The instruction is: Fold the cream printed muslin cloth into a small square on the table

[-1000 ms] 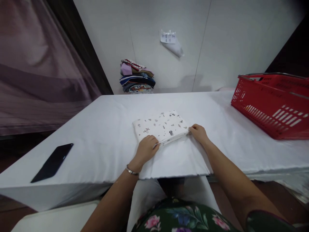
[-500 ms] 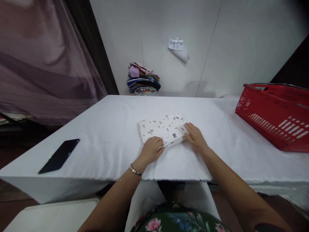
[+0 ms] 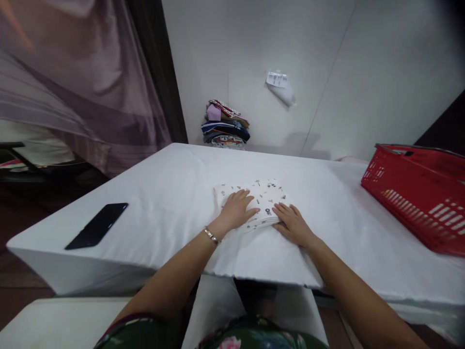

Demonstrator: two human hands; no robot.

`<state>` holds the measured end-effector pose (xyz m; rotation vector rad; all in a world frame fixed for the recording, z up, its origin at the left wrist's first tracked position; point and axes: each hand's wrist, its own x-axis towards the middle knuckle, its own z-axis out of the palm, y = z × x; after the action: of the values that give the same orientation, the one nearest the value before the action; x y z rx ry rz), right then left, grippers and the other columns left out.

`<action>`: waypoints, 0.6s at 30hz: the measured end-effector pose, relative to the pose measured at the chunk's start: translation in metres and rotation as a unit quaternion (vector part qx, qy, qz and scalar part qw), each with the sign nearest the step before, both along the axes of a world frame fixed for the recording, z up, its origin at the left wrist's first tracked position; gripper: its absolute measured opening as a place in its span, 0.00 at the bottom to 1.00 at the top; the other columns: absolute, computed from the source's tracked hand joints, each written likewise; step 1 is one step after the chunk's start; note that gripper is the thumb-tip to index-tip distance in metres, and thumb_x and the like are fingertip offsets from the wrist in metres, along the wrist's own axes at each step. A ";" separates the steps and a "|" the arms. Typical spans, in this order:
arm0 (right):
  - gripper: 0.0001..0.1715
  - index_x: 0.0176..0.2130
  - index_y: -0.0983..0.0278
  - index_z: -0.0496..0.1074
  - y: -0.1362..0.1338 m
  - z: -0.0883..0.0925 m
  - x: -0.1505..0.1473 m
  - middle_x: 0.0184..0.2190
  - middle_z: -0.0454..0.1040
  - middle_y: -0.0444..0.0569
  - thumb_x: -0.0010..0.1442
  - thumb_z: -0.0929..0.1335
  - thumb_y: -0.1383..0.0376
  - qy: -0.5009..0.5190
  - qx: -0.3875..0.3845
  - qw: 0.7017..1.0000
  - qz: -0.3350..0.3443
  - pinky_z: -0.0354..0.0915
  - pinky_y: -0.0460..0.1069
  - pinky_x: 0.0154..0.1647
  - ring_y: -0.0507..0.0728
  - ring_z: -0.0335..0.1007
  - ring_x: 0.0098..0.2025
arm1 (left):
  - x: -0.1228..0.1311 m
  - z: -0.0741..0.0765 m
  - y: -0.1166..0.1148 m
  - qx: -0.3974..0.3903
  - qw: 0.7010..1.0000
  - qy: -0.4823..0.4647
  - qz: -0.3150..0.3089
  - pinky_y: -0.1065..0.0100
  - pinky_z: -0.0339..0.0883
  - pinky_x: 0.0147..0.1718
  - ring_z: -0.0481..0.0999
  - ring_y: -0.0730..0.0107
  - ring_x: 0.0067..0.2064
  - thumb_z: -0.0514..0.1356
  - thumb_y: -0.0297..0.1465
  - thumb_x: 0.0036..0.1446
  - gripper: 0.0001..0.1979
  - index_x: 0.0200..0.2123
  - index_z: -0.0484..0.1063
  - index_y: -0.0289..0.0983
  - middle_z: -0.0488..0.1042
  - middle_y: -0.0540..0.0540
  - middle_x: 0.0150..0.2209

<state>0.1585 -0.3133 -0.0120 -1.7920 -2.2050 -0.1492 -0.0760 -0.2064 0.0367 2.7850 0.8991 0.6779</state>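
A folded white cloth [image 3: 267,198] with small grey and black prints lies on the white-covered table [image 3: 174,184], its stacked layers showing along the near edge. My left hand [image 3: 237,209] rests on top of the cloth's left part, fingers stretched out and palm down, hiding some of the print. At the near right corner, my right hand [image 3: 290,223] lies with fingers extended, the fingertips touching the cloth and the thumb beside its layered edge. Neither hand grips anything.
A black phone-like slab [image 3: 97,226] lies at the table's left. A red plastic basket [image 3: 417,194] stands on the right. Behind the far edge, folded clothes [image 3: 225,127] are piled against the wall. A purple curtain [image 3: 83,87] hangs at left.
My left hand has let go of the cloth's near edge and moved up onto its top, flattening out. My right hand has slid slightly nearer along the right corner. The camera view has shifted.
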 end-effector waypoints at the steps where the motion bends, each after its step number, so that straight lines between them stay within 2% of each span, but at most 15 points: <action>1: 0.32 0.63 0.58 0.54 -0.001 0.001 0.000 0.63 0.55 0.52 0.61 0.62 0.55 0.000 -0.003 1.000 0.003 0.43 0.64 0.63 0.61 0.47 0.65 | 0.002 -0.007 0.002 -0.002 1.000 0.026 0.004 0.50 0.51 0.57 0.56 0.53 0.61 0.51 0.48 0.58 0.25 0.52 0.66 0.40 0.62 0.41 0.60; 3: 0.32 0.62 0.58 0.56 -0.004 0.003 0.001 0.63 0.55 0.52 0.61 0.62 0.55 0.017 -0.018 1.000 0.011 0.42 0.64 0.63 0.61 0.47 0.65 | 0.005 -0.021 0.003 -0.025 0.997 0.073 -0.002 0.47 0.46 0.59 0.50 0.53 0.64 0.48 0.50 0.59 0.27 0.57 0.61 0.42 0.56 0.42 0.63; 5: 0.28 0.59 0.57 0.62 -0.005 0.008 0.005 0.61 0.59 0.50 0.61 0.61 0.54 0.072 -0.037 0.997 0.012 0.45 0.62 0.63 0.61 0.50 0.63 | 0.005 -0.031 0.003 -0.047 0.994 0.095 -0.009 0.47 0.43 0.59 0.48 0.54 0.65 0.44 0.51 0.60 0.29 0.58 0.59 0.43 0.54 0.43 0.64; 8: 0.21 0.47 0.57 0.74 0.006 0.020 0.015 0.52 0.71 0.48 0.60 0.61 0.54 0.220 -0.024 0.974 -0.044 0.58 0.57 0.56 0.60 0.64 0.56 | 0.004 -0.036 0.003 -0.059 0.993 0.098 -0.010 0.46 0.41 0.60 0.47 0.54 0.65 0.43 0.51 0.60 0.30 0.59 0.58 0.43 0.53 0.43 0.64; 10: 0.19 0.41 0.59 0.76 0.024 0.028 0.024 0.45 0.75 0.49 0.58 0.62 0.54 0.291 0.010 0.949 -0.119 0.63 0.54 0.49 0.60 0.70 0.48 | 0.003 -0.035 0.003 -0.061 0.994 0.095 -0.012 0.46 0.41 0.60 0.46 0.54 0.65 0.43 0.51 0.60 0.30 0.60 0.58 0.43 0.53 0.43 0.64; 13: 0.17 0.35 0.61 0.77 0.060 0.036 0.037 0.37 0.78 0.49 0.55 0.63 0.55 0.307 0.011 0.925 -0.223 0.64 0.52 0.42 0.59 0.72 0.40 | 0.002 -0.035 0.004 -0.062 0.994 0.084 -0.015 0.46 0.41 0.60 0.47 0.54 0.65 0.42 0.51 0.60 0.30 0.59 0.58 0.44 0.53 0.43 0.64; 15: 0.17 0.32 0.62 0.76 0.085 0.035 0.043 0.31 0.78 0.49 0.53 0.64 0.54 0.303 -0.016 0.917 -0.259 0.64 0.51 0.35 0.59 0.72 0.34 | 0.001 -0.037 0.005 -0.060 0.995 0.077 -0.017 0.46 0.41 0.60 0.47 0.54 0.65 0.42 0.52 0.60 0.30 0.59 0.58 0.44 0.53 0.43 0.64; 18: 0.19 0.26 0.64 0.75 0.116 0.028 0.049 0.23 0.76 0.51 0.50 0.66 0.52 0.304 -0.041 0.910 -0.279 0.62 0.51 0.26 0.58 0.70 0.25 | 0.001 -0.042 0.007 -0.057 0.996 0.071 -0.017 0.47 0.41 0.60 0.47 0.55 0.65 0.41 0.52 0.59 0.31 0.59 0.58 0.44 0.53 0.44 0.64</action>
<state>0.2078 -0.1973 0.0156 -2.1022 -1.2587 0.3457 -0.0754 -0.1998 -0.0048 2.7669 0.8816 0.4129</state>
